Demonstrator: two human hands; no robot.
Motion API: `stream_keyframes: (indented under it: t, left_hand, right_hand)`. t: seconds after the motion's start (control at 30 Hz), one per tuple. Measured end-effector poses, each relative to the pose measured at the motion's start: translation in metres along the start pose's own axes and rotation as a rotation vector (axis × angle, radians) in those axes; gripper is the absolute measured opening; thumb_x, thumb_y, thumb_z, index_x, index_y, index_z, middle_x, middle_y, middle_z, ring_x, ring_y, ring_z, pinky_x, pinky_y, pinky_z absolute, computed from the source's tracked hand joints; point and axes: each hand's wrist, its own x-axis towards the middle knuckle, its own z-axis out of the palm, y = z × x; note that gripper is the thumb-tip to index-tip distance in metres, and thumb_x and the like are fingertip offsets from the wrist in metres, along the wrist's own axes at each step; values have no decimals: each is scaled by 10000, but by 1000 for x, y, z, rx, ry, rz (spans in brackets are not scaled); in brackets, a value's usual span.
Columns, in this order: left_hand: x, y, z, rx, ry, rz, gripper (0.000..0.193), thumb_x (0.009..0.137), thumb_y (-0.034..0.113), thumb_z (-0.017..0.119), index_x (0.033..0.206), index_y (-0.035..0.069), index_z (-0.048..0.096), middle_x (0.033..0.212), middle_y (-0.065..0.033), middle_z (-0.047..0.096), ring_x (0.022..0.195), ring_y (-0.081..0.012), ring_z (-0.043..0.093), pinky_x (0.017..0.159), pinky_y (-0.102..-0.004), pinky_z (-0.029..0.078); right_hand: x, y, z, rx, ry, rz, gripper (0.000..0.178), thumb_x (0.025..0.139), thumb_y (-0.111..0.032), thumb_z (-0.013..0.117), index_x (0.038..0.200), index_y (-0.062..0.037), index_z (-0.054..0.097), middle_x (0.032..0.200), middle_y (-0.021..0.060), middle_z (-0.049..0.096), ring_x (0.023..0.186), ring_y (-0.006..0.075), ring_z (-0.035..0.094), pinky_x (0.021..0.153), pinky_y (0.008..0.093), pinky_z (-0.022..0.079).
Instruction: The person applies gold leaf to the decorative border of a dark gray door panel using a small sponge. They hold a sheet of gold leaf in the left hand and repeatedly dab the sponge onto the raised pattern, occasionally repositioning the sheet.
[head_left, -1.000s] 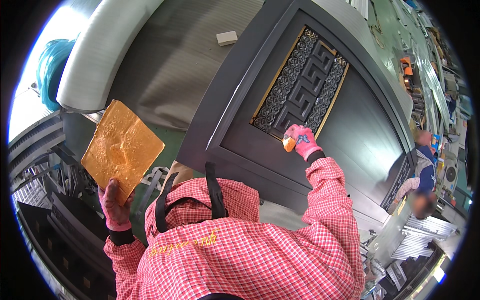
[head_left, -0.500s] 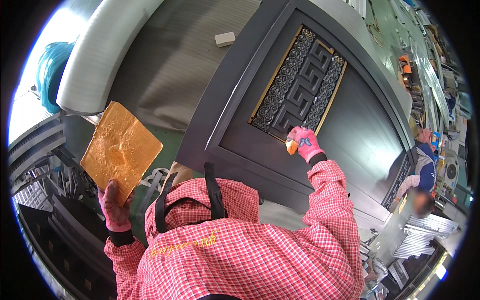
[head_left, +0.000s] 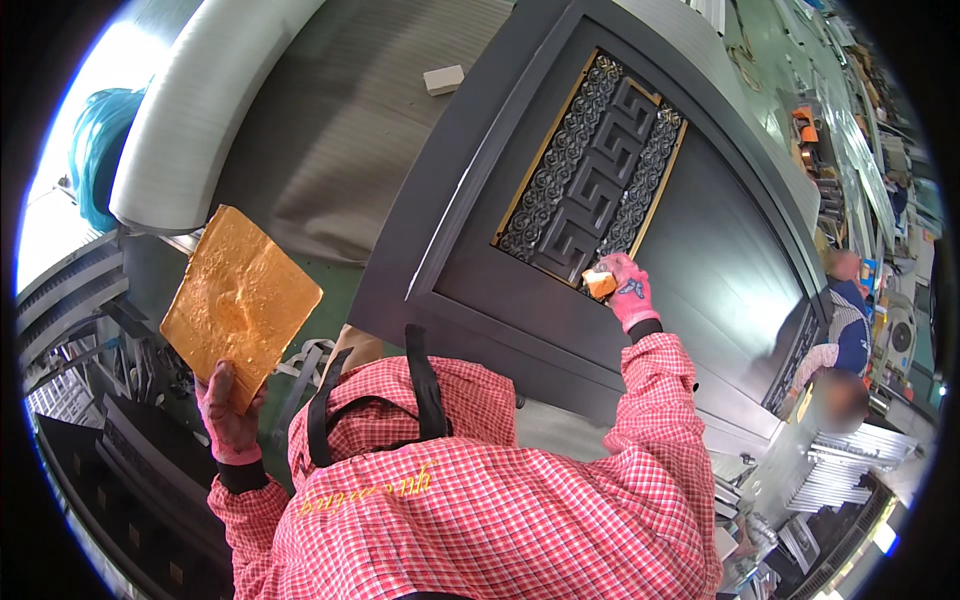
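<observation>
My left hand, in a stained pink glove, grips the lower corner of a square board coated in gold paint, held out to the left. In a pink glove, my right hand pinches a small sponge, white with an orange-gold face. That sponge is at the near end of a carved panel set into a dark grey door. Gold lines run along the panel's edges, and a raised key pattern lies between two rows of dark scrollwork. Whether the sponge touches the trim I cannot tell.
A small white block lies on the grey sheet covering the work surface beyond the door. A large white roll and teal wrapping are at far left. Another person is by the door's right end.
My right hand has shifted right with the sponge, along the panel's near end, and the sponge's face has turned. My left hand and the board stay nearly still.
</observation>
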Motion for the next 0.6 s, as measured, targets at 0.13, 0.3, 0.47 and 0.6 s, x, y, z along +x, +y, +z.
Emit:
stream_keyframes:
  t: [0.13, 0.3, 0.47, 0.6]
  left_hand:
    - [1, -1, -1, 14, -22, -7, 412, 828, 151, 618, 1191, 61, 447, 949, -105, 603, 593, -196, 601, 399, -236, 438]
    - [0, -3, 2, -10, -10, 3, 422, 825, 158, 627, 1194, 63, 445, 968, -108, 596, 610, -196, 600, 405, -238, 436]
    - [-1, -3, 3, 17, -42, -4, 433, 818, 180, 639, 1187, 59, 446, 967, -108, 595, 607, -197, 598, 404, -241, 432]
    - [-1, -1, 6, 44, -58, -15, 443, 811, 193, 648, 1180, 55, 447, 956, -109, 594, 597, -194, 595, 403, -236, 434]
  right_hand:
    - [-6, 1, 15, 63, -14, 68, 439, 571, 42, 719, 964, -136, 634, 1039, 47, 621, 948, 291, 615, 823, 331, 505]
    - [-3, -4, 20, -23, 115, 196, 438, 568, 34, 733, 957, -142, 635, 1007, 46, 622, 949, 292, 615, 814, 344, 509]
    - [-9, -17, 16, 68, 52, 120, 394, 584, 45, 714, 928, -137, 651, 1006, 53, 634, 916, 281, 630, 799, 330, 513]
    - [-6, -6, 22, 89, 264, 197, 385, 580, 31, 726, 920, -133, 649, 988, 59, 640, 915, 284, 632, 792, 333, 514]
